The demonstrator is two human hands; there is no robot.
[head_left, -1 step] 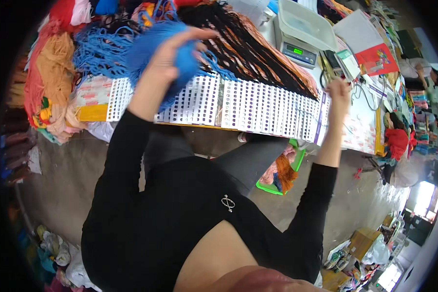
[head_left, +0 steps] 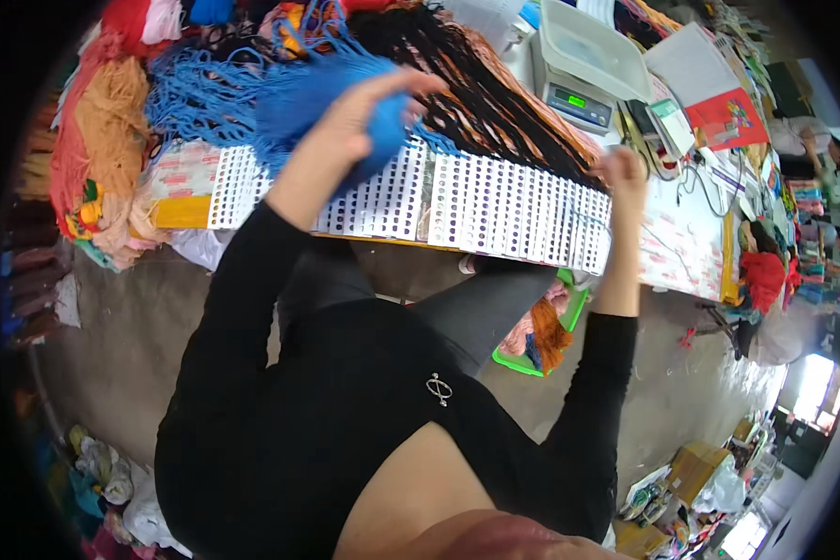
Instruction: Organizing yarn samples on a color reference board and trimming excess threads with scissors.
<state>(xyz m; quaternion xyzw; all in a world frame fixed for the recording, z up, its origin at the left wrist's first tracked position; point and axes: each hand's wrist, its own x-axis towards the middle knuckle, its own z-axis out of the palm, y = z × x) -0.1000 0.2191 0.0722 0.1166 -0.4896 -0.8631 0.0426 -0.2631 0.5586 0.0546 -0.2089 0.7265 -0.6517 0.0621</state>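
My left hand (head_left: 347, 129) is curled around a thick bundle of bright blue yarn (head_left: 299, 107), blurred by motion, above the table's near edge. Its index finger points out to the right over the bundle. Looser blue strands (head_left: 196, 93) spread over the table to the left. On the right, my right hand (head_left: 623, 171) is raised with its fingers drawn together; whatever they pinch is too small to make out. Under both hands lie white cards with rows of dark dots (head_left: 504, 210). Long black and peach yarn strands (head_left: 476, 93) stretch beyond the cards, between my hands.
A digital scale (head_left: 579, 105) with a clear tray stands at the far right, near scissors (head_left: 637, 131) and a red booklet (head_left: 730, 121). Tan and coral yarn (head_left: 112, 121) hangs over the table's left end. A green basket (head_left: 513, 362) of yarn sits on the floor below.
My left hand and the blue yarn have shifted a little right and down. My right hand has moved slightly left, away from the scissors.
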